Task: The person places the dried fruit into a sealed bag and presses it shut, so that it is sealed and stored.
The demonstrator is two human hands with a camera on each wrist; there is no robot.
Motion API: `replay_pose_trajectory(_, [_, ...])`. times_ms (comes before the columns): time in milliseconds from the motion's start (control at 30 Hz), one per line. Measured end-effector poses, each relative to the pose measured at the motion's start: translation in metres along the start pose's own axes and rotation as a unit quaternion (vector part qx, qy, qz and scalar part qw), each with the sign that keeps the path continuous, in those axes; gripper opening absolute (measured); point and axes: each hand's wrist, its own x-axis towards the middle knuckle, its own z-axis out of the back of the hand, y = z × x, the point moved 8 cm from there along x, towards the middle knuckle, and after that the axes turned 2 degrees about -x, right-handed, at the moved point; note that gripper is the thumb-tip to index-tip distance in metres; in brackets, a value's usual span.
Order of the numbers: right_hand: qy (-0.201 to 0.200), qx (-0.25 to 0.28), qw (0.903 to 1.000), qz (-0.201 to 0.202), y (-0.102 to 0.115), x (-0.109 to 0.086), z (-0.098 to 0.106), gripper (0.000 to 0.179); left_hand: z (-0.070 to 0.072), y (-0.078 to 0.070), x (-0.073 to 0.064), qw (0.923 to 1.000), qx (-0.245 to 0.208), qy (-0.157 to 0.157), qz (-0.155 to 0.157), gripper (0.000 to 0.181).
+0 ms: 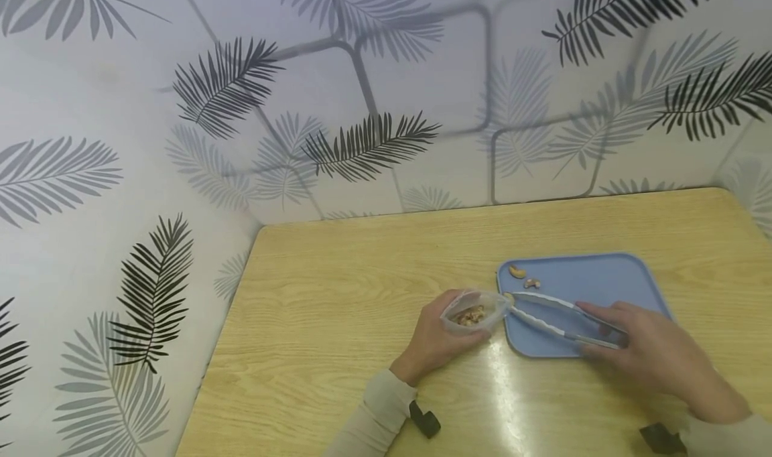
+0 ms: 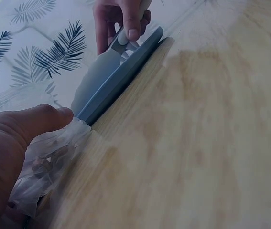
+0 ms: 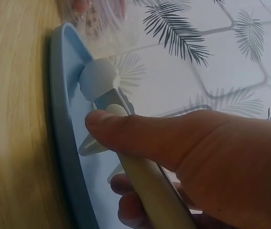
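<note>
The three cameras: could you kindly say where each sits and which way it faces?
Head: on the head, facing forward and down at table, tray, bag, tongs; left hand, right hand show.
Left wrist: on that wrist, facing past bag to tray; both hands show.
Right wrist: on that wrist, facing along tongs over tray; both hands show.
Both wrist views share tray and bag.

A wood-grained table [image 1: 338,276] bears a blue tray [image 1: 597,279] lying flat on it.
</note>
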Motion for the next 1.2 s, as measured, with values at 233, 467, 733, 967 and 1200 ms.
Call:
replay_pose_trajectory(233, [0.006, -0.008, 1.0, 0.0, 0.0, 0.001, 0.0, 0.069, 0.001, 0.0, 0.0, 1.0, 0.002, -0.003, -0.004, 0.065])
replay_pose_trajectory(467, [-0.007, -0.01, 0.9999, -0.008, -0.003, -0.003, -0.002, 0.06, 0.001, 0.001, 0.001, 1.0, 0.004, -0.004, 0.003, 0.064])
replay_pose_trajectory(733, [-0.016, -0.004, 0.9998, -0.005, -0.003, -0.003, 0.0, 0.066, 0.0, 0.004, 0.001, 0.9999, -0.005, 0.002, 0.01, 0.064])
replay_pose_trajectory(967, [0.002, -0.001, 0.9999, 0.014, 0.001, 0.0, 0.007, 0.068, 0.0, 0.002, 0.002, 1.0, -0.004, 0.005, 0.005, 0.064])
replay_pose_trajectory(1200, [0.024, -0.02, 0.9993, 0.019, 0.001, 0.003, 0.009, 0.07, 0.0, -0.001, 0.001, 0.9999, -0.007, 0.007, 0.002, 0.064])
